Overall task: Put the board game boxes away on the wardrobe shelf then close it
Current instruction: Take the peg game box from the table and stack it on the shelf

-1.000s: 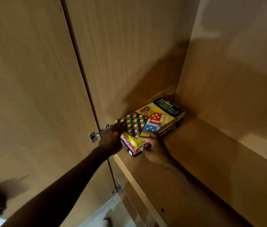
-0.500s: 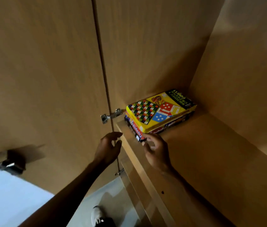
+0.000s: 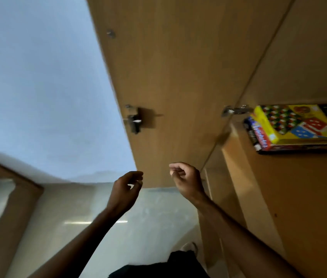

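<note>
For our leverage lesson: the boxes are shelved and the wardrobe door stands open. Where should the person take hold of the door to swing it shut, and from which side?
Probably the wardrobe door's free edge, beside the metal latch, farthest from the hinge. The left hand can come from the left and hook its fingers round that edge; the inner face looks flat.

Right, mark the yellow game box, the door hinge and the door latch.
yellow game box [image 3: 303, 125], head view, middle of its printed lid.
door hinge [image 3: 235, 110], head view, middle of its metal arm.
door latch [image 3: 134, 120], head view, its metal body.
</note>
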`<state>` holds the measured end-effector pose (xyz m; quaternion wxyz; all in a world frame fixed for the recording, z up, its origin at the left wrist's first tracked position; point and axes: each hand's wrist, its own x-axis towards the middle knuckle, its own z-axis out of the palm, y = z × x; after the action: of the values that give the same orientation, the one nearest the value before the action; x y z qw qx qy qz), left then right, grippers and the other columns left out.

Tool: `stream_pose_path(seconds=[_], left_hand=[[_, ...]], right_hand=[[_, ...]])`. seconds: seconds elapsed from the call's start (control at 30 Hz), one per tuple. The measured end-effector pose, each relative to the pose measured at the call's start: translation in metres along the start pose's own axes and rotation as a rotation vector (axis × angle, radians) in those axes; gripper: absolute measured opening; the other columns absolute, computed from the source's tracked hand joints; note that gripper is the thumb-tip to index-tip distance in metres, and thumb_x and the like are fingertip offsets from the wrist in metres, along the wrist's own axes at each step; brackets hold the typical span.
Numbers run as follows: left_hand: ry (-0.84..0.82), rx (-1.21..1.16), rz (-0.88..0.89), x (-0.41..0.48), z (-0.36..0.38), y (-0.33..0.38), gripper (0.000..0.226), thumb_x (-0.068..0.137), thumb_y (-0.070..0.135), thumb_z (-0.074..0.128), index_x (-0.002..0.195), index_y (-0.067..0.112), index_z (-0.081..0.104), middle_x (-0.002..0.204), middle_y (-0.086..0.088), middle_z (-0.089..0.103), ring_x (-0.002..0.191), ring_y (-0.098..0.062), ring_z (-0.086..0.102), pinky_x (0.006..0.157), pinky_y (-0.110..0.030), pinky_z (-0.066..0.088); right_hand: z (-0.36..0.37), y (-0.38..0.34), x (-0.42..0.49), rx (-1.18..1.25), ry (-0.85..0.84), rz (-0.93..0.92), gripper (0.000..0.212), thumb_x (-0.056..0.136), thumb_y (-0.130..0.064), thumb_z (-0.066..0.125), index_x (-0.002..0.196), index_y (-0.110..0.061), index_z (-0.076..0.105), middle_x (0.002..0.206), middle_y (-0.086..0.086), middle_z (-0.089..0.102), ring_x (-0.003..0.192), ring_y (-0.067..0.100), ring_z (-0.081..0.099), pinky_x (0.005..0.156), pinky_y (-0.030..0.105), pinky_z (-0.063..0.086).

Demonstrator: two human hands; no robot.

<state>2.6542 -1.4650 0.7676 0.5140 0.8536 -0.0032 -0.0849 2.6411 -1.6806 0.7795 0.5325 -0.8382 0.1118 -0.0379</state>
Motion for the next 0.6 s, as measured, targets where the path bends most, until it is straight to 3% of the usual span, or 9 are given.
stream_pose_path(seconds=[0.27,0.6], left_hand=[[0.325,-0.062,-0.186,-0.105,-0.183,-0.116,0.024,0.090,0.011,0.063,0.107,0.028,0.069,0.099,0.012,0.072,0.093,-0.003,0.067,0.083,-0.032,0.056],[0.840,-0.118,-0.383,-0.225,-0.326,-0.208,0.023,0.090,0.012,0.065,0.108,0.024,0.070,0.100,0.014,0.070,0.095,0.000,0.064,0.078,-0.025,0.054]], right_hand=[[0.202,-0.083,-0.065,-0.006,-0.361,-0.116,0.015,0.086,-0.015,0.064,0.097,-0.019,0.073,0.088,-0.014,0.072,0.082,-0.003,0.065,0.072,0.009,0.049],[0.412,-0.179,-0.133,-0.093,-0.867,-0.302,0.016,0.087,-0.016,0.066,0.102,-0.016,0.072,0.090,-0.009,0.070,0.083,-0.001,0.065,0.074,0.006,0.049]])
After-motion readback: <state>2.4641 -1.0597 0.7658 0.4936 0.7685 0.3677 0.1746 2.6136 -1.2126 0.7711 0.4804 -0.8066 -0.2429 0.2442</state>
